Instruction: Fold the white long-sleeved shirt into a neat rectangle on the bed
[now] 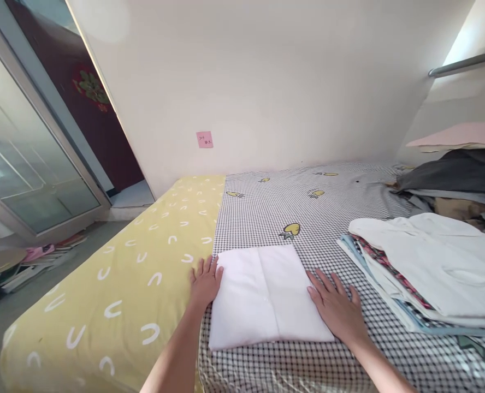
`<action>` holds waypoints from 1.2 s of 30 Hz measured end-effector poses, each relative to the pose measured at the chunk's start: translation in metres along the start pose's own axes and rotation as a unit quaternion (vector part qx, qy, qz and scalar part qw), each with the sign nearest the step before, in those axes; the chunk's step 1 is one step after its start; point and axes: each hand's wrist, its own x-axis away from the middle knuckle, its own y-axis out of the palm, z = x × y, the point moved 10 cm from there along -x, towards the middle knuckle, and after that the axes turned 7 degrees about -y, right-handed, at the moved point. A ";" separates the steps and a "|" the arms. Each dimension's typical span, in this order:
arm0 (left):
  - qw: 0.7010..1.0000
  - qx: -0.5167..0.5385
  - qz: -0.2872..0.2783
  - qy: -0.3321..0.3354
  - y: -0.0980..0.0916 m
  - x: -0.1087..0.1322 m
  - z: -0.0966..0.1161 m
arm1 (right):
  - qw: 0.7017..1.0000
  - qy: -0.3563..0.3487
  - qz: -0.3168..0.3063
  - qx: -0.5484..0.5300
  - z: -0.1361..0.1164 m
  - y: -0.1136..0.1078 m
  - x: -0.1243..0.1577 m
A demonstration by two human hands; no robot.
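Observation:
A white garment (267, 297), folded into a flat rectangle with a seam down its middle, lies on the checked part of the bed cover (262, 213). My left hand (205, 281) rests at its upper left edge, fingers spread, partly on the yellow part of the cover. Along the right edge lies my right hand (336, 305), palm down with fingers apart, its thumb and forefinger beside the cloth. Neither hand grips anything.
A stack of folded clothes (443, 262), white on top, sits to the right. Behind it are dark clothes (455, 172) under a pink cloth (463, 134). A wall (267, 98) borders the bed's far side. Items (41, 254) lie on the floor at left.

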 end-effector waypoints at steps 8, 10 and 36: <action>0.993 0.001 0.120 -0.019 -0.029 0.061 -0.048 | 0.993 0.029 0.002 -0.115 0.015 -0.013 0.002; 0.989 -0.003 0.141 -0.031 -0.032 0.070 -0.054 | 0.986 0.044 0.042 -0.154 0.014 -0.031 0.005; 0.982 -0.042 0.181 -0.044 -0.036 0.077 -0.047 | 0.958 -0.283 -0.029 -0.041 -0.177 -0.039 0.080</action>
